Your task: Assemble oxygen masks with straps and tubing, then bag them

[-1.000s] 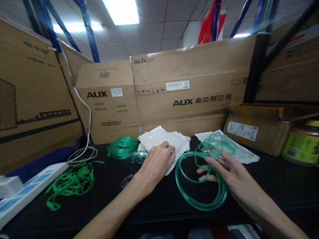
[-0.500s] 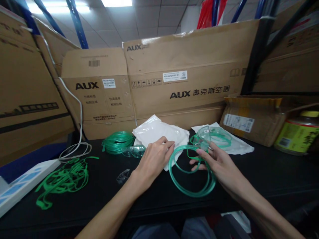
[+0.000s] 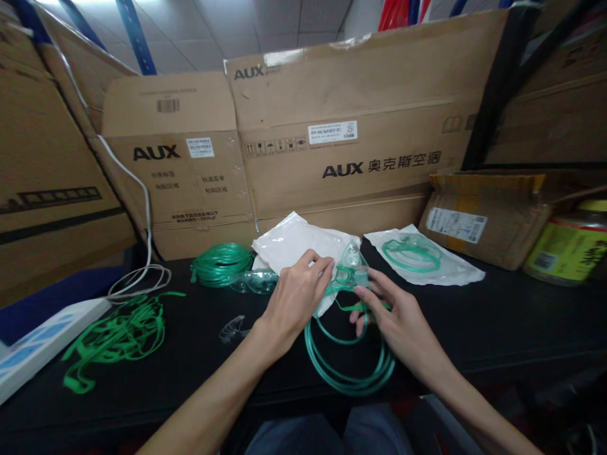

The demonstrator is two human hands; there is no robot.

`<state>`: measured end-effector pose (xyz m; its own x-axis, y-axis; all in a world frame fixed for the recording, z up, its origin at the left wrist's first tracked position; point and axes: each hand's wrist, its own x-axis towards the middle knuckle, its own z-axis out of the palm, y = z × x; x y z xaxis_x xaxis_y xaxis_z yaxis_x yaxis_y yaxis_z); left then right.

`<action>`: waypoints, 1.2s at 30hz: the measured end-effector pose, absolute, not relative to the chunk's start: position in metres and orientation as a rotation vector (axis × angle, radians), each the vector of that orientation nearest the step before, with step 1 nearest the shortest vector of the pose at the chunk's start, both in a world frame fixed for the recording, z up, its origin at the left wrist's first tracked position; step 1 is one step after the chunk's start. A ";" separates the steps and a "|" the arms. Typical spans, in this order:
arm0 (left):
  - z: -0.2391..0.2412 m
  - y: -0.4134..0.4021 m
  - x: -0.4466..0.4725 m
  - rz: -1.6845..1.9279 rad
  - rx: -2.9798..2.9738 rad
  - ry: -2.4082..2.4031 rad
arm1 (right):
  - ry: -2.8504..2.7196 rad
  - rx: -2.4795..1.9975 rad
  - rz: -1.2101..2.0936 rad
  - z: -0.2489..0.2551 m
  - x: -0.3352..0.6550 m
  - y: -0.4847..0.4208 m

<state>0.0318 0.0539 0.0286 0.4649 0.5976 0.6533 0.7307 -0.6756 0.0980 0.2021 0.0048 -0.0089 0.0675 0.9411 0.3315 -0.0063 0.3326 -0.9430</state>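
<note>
My right hand (image 3: 396,309) is closed round a clear mask (image 3: 353,273) with a coil of green tubing (image 3: 348,387) hanging below it and a green strap. My left hand (image 3: 301,294) is pinched at the edge of a white plastic pouch (image 3: 303,240), close to the mask; its fingertips partly hide what they grip. The mask sits at the front of the pouch. Left of the pouch lie a bundle of green tubing (image 3: 222,264) and some clear mask parts (image 3: 256,282). A small clear plastic piece (image 3: 233,330) rests by my left wrist.
A second white pouch (image 3: 455,275) with a mask and green tubing on it lies right of centre. Green straps (image 3: 118,335) and a white power strip (image 3: 57,341) are at left. Cardboard boxes (image 3: 370,95) wall the back; a jar (image 3: 569,246) stands at far right.
My right hand has brought the mask and tubing leftward, to the front of the white pouch and near my left fingers. My left hand stays at the pouch. The view has shifted slightly.
</note>
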 end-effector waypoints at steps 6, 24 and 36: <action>0.026 0.055 0.033 -1.069 -2.460 -1.167 | -1.328 -1.071 1.019 -0.007 0.204 0.004; 0.028 0.050 0.025 -1.072 -2.660 -0.836 | -1.263 -1.227 0.954 0.001 0.212 0.002; 0.038 0.042 0.025 -1.251 -2.785 -0.585 | -1.317 -1.330 0.902 0.012 0.220 -0.019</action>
<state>0.0247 0.0418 0.0379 0.6053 0.3237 0.7272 0.3503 -0.9287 0.1219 0.2201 -0.0190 0.0116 0.1230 0.9823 0.1411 0.2232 0.1112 -0.9684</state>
